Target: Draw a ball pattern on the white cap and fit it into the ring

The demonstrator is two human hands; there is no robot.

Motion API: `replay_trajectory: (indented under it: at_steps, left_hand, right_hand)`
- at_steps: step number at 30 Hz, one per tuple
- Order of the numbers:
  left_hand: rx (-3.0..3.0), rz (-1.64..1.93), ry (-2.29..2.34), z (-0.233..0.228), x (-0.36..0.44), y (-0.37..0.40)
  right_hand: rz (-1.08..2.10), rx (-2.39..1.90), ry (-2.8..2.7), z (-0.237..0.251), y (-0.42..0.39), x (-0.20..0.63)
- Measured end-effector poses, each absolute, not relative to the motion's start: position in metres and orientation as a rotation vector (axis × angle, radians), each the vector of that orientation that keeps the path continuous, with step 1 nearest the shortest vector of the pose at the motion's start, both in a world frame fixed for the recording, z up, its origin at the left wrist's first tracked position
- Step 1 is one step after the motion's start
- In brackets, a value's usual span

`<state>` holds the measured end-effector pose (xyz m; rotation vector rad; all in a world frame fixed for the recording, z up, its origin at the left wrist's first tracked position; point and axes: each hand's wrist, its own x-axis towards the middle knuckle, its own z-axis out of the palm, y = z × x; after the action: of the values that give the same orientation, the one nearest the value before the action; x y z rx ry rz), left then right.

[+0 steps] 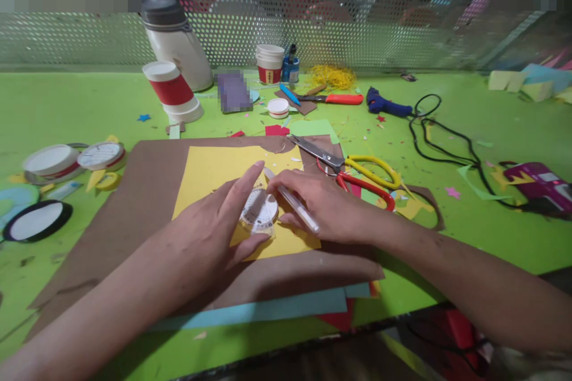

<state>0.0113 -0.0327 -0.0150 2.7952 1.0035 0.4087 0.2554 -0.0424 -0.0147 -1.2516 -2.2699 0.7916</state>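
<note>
Lid (pixel 259 211) pinned by left hand (pixel 210 232) — right hand (pixel 322 205) pens around it.

Two scissors (pixel 357 169), one glue gun (pixel 386 105), one pen (pixel 292 199), one yellow sheet (pixel 210 169).
</note>
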Motion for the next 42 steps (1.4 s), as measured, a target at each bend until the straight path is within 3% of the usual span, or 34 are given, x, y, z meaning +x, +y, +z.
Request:
replay_trajectory:
  at_steps: [23, 28, 33, 42]
  left_hand:
    - [2.751, 0.361, 1.066, -0.020, 0.007, -0.029]
    - [2.738, 0.377, 1.067, -0.019, 0.007, -0.029]
    - [2.707, 0.340, 1.119, -0.017, 0.008, -0.031]
    - [2.713, 0.371, 1.088, -0.017, 0.006, -0.032]
  right_hand:
    - [0.732, -1.280, -2.255, -0.013, -0.042, 0.257]
    - [0.647, -1.153, -2.028, -0.005, -0.041, 0.265]
    - [0.768, -1.062, -1.659, -0.007, -0.049, 0.256]
    - [0.792, -1.152, -1.647, -0.016, -0.053, 0.246]
